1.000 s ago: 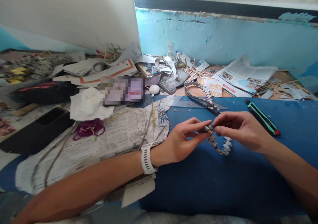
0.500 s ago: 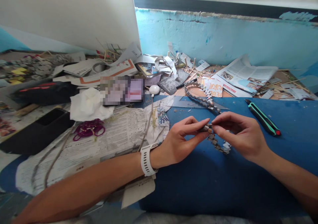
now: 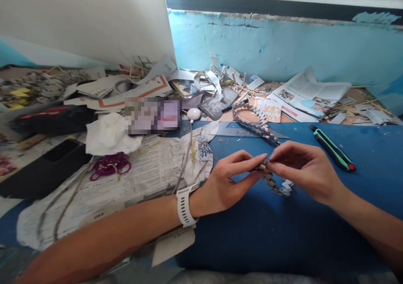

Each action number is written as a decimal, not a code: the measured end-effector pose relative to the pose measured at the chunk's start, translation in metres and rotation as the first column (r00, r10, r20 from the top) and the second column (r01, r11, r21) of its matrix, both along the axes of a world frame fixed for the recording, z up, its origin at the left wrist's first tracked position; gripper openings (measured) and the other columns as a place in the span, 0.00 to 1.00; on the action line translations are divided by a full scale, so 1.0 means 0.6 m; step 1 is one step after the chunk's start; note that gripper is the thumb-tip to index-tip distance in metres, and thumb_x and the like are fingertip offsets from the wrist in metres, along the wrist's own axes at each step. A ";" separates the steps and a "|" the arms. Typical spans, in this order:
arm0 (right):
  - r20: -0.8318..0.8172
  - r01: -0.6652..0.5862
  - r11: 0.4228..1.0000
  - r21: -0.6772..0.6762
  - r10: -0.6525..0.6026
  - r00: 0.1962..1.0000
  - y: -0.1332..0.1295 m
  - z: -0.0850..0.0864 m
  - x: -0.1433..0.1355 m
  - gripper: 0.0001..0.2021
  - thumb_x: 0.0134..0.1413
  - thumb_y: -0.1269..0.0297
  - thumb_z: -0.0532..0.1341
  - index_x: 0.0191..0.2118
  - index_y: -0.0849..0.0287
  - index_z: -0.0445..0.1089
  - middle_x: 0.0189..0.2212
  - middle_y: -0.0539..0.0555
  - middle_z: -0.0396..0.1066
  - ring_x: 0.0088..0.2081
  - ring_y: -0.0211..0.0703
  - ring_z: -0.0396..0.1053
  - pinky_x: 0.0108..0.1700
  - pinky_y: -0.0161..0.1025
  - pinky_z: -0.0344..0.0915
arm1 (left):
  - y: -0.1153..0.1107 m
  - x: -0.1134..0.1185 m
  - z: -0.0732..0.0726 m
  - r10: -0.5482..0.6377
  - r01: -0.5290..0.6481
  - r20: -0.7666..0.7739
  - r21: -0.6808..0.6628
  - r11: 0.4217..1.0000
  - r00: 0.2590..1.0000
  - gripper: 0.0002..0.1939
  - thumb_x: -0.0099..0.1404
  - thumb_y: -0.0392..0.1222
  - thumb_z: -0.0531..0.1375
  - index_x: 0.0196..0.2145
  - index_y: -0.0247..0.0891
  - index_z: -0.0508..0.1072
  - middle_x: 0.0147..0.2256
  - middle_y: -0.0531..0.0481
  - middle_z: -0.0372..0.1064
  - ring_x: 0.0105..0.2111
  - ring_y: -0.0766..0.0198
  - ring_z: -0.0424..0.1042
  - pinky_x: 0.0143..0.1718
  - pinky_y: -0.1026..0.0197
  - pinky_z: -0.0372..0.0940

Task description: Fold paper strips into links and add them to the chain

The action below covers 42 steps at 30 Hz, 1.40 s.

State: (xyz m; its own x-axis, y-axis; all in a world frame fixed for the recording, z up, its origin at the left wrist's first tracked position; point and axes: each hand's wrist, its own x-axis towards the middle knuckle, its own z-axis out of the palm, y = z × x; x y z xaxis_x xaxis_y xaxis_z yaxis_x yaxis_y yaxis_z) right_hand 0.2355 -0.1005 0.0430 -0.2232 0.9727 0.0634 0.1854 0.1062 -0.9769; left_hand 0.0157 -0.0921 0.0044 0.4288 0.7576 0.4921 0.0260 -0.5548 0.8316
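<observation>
A long zigzag chain of folded paper pieces (image 3: 254,128) curves over the blue tabletop (image 3: 239,242), partly behind my hands. My left hand (image 3: 231,177), with a white watch strap (image 3: 185,207) at the wrist, pinches one part of the chain between thumb and fingers. Close against it, my right hand (image 3: 307,170) has thumb and fingertips pressed together at the same spot on the chain. A short loop of the chain hangs below the fingertips. The exact piece between the right fingertips is mostly hidden.
A green and black utility knife (image 3: 333,148) lies right of my hands. Beyond them are a clear set square (image 3: 226,131), folded newspapers (image 3: 310,95) and thin sticks. On the left are a black case (image 3: 44,166), a purple cord bundle (image 3: 110,165), crumpled tissue (image 3: 111,135) and newspaper sheets (image 3: 135,179).
My right fingertips have closed in slightly toward the left ones at the chain. The whole view has shifted a little; the chain and the other things lie as before.
</observation>
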 end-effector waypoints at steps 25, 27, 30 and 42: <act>-0.011 0.053 0.995 0.082 -0.053 0.999 0.009 -0.009 0.002 0.10 0.54 0.62 0.75 0.41 0.52 0.78 0.37 0.51 0.80 0.39 0.42 0.80 0.44 0.35 0.79 | -0.003 0.005 -0.004 0.016 0.013 0.129 -0.221 0.975 0.992 0.18 0.68 0.36 0.67 0.55 0.38 0.78 0.44 0.46 0.79 0.43 0.63 0.80 0.51 0.60 0.79; -0.010 0.077 0.987 0.143 -0.076 0.997 0.004 -0.013 -0.003 0.09 0.55 0.63 0.74 0.42 0.51 0.78 0.37 0.50 0.79 0.40 0.41 0.80 0.45 0.35 0.79 | -0.002 0.005 -0.003 -0.002 0.030 0.129 -0.216 0.976 0.992 0.16 0.68 0.36 0.67 0.53 0.38 0.78 0.46 0.45 0.78 0.45 0.62 0.80 0.51 0.59 0.79; -0.001 0.069 0.981 0.179 -0.070 0.998 0.004 -0.014 -0.005 0.09 0.56 0.64 0.73 0.42 0.51 0.78 0.38 0.50 0.79 0.40 0.41 0.80 0.45 0.34 0.79 | -0.001 0.006 -0.003 0.009 0.020 0.124 -0.235 0.972 0.992 0.16 0.68 0.37 0.67 0.53 0.38 0.78 0.45 0.45 0.79 0.44 0.62 0.80 0.51 0.59 0.79; 0.246 -0.025 0.929 0.370 -0.072 0.967 0.015 -0.012 0.006 0.03 0.60 0.67 0.69 0.40 0.55 0.75 0.32 0.51 0.76 0.32 0.40 0.73 0.35 0.37 0.71 | 0.000 0.009 0.000 0.059 0.008 0.172 -0.367 0.930 0.983 0.13 0.65 0.39 0.70 0.45 0.36 0.74 0.42 0.48 0.81 0.43 0.62 0.83 0.51 0.61 0.78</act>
